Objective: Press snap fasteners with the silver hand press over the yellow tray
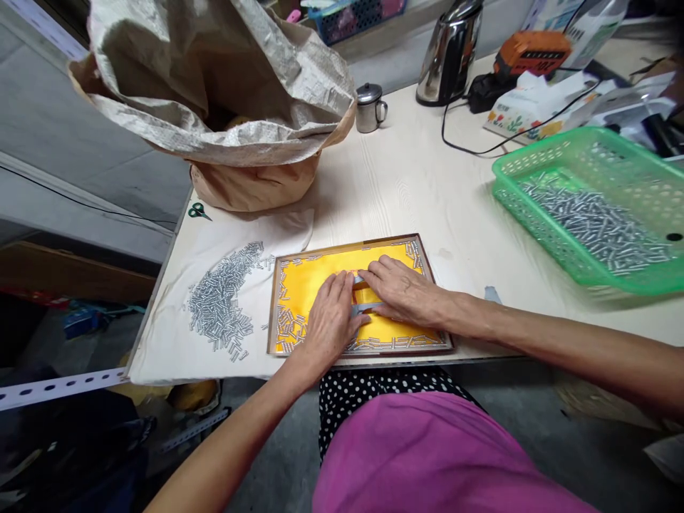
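A shallow tray with a yellow bottom (316,279) lies at the table's front edge, with small ridged metal pieces, like tiny springs or screws, scattered round its sides. Over its middle, my left hand (331,313) and my right hand (403,286) face each other, fingers bent. Between them is a small grey flat-sided piece (367,308), perhaps a frame, gripped from both sides; my fingers hide much of it. Left of the tray, a heap of the same small metal pieces (219,303) rests on a white cloth (168,342).
Behind the tray stands a big open sack (256,178), with green-handled scissors (199,211) beside it. A green basket (556,246) of metal pieces is at right. Farther back are a lidded metal cup (368,110), a kettle (446,57) and a cable (470,151).
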